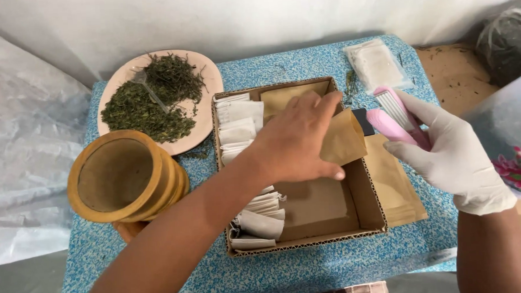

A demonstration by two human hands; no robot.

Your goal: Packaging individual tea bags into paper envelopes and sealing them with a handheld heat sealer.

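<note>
Pinched brown pouch (343, 138) tilts mouth-up in left hand (295, 142)

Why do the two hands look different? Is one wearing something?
Yes. The right hand wears a thin, whitish, stretchy glove that ends at the wrist. The left hand is bare. Neither arm has a sleeve, and no rings, watch or bracelets show.

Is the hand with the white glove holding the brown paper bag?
No, the gloved right hand holds a pink sealer; the bare left hand holds the bag.
</note>
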